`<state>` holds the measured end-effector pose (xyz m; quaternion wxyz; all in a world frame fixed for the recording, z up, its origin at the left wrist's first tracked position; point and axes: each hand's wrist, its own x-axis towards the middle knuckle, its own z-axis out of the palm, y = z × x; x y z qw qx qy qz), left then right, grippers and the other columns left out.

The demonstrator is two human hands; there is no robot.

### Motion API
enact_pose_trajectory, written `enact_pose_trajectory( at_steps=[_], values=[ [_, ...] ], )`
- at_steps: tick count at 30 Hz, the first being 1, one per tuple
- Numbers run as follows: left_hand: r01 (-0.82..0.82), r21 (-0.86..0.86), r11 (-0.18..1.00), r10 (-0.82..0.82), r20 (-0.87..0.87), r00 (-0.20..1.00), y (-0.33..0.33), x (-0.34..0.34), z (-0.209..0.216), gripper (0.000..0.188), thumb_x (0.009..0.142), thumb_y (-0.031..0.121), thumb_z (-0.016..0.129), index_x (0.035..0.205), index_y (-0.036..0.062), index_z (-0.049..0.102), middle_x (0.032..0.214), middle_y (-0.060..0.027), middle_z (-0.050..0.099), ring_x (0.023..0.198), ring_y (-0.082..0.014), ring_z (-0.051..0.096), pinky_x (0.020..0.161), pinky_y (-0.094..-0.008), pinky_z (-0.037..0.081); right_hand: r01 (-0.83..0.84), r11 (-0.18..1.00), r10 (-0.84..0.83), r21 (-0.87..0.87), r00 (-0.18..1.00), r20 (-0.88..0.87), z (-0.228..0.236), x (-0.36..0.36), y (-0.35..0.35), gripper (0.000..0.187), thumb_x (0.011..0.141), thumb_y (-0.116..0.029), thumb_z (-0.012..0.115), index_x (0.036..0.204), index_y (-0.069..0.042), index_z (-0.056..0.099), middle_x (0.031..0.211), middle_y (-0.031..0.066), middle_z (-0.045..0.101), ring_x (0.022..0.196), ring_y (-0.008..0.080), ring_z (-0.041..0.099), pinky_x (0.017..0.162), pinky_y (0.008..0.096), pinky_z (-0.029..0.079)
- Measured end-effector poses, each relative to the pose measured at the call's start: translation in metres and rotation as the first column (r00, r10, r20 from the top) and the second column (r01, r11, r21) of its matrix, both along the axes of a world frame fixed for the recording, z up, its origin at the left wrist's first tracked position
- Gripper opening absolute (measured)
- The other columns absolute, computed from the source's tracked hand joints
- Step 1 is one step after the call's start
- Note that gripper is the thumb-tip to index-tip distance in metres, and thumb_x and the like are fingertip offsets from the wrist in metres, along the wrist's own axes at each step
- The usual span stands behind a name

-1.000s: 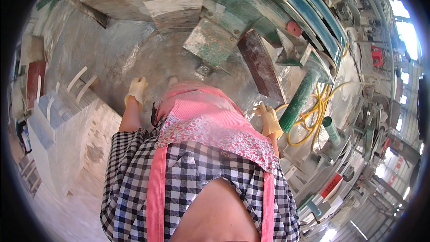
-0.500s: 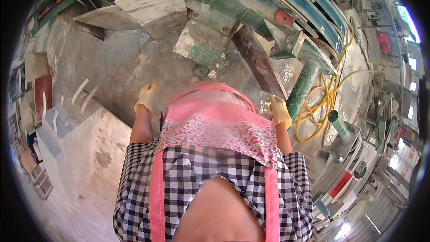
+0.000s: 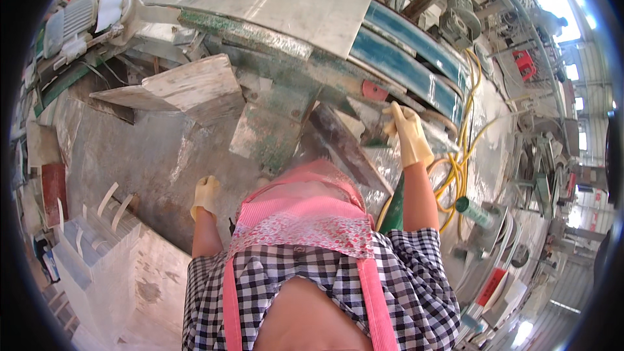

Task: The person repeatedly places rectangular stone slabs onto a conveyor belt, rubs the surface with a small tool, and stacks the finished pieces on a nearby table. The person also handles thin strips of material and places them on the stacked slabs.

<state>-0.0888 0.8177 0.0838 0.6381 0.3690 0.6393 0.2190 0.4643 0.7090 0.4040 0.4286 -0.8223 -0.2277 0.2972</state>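
My right hand point(image 3: 409, 135), in a cream rubber glove, reaches forward over the edge of the green machine frame point(image 3: 279, 94). Its fingers are apart, slightly bent, and no object shows in them. Just beyond the fingertips lies a red disc point(image 3: 374, 90), beside two blue strips point(image 3: 416, 58) of the machine bed. My left hand point(image 3: 205, 194), gloved the same way, hangs low over the grey floor at my left side. Its fingers are loosely bent, with nothing visible in them. Left of it stands a stack of pale slabs point(image 3: 156, 279) with white straps.
A long brown board point(image 3: 348, 146) leans below the frame. Pale boards point(image 3: 195, 88) stand against the machine at left. A coiled yellow hose point(image 3: 455, 172) lies at right near a green pipe point(image 3: 474, 211). The wide grey machine top point(image 3: 260, 6) spans the far side.
My right hand has risen from my side and moved forward to the machine edge. The view has shifted, showing more of the machine top. My left hand still hangs down.
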Motion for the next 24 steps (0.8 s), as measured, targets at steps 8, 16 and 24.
enact_pose_trajectory(
  at_steps=[8, 16, 24],
  values=[
    [-0.086, 0.062, 0.994, 0.098, -0.213, 0.972, -0.019, 0.067, 0.049, 0.034, 0.095, 0.031, 0.062, 0.105, -0.0004, 0.068, 0.089, -0.0079, 0.071, 0.076, -0.0160, 0.064, 0.068, -0.0296, 0.049, -0.306, 0.947, 0.212, 0.096, 0.822, 0.529, -0.026, 0.128, 0.194, 0.044, 0.089, -0.034, 0.066, 0.116, 0.001, 0.067, 0.103, 0.0207, 0.073, 0.097, 0.0313, 0.071, 0.085, 0.0393, 0.054],
    [-0.180, 0.092, 0.979, 0.197, -0.230, 0.953, -0.062, 0.079, 0.102, 0.039, 0.098, 0.030, 0.058, 0.111, -0.0057, 0.066, 0.099, -0.0127, 0.073, 0.092, -0.0200, 0.069, 0.084, -0.0323, 0.054, -0.270, 0.926, 0.376, -0.263, 0.618, 0.690, -0.035, 0.121, 0.276, 0.038, 0.087, -0.037, 0.061, 0.104, -0.005, 0.070, 0.098, 0.0245, 0.071, 0.094, 0.0441, 0.068, 0.083, 0.0502, 0.054],
    [-0.281, 0.051, 0.958, 0.274, -0.442, 0.854, -0.073, 0.078, 0.111, 0.039, 0.093, 0.032, 0.058, 0.107, -0.0028, 0.067, 0.094, -0.0114, 0.073, 0.087, -0.0193, 0.069, 0.079, -0.0313, 0.052, -0.169, 0.985, 0.169, -0.047, 0.841, 0.513, -0.066, 0.154, 0.289, 0.064, 0.085, -0.045, 0.066, 0.127, 0.003, 0.060, 0.124, 0.0271, 0.065, 0.114, 0.0430, 0.064, 0.099, 0.0460, 0.048]
  ],
)
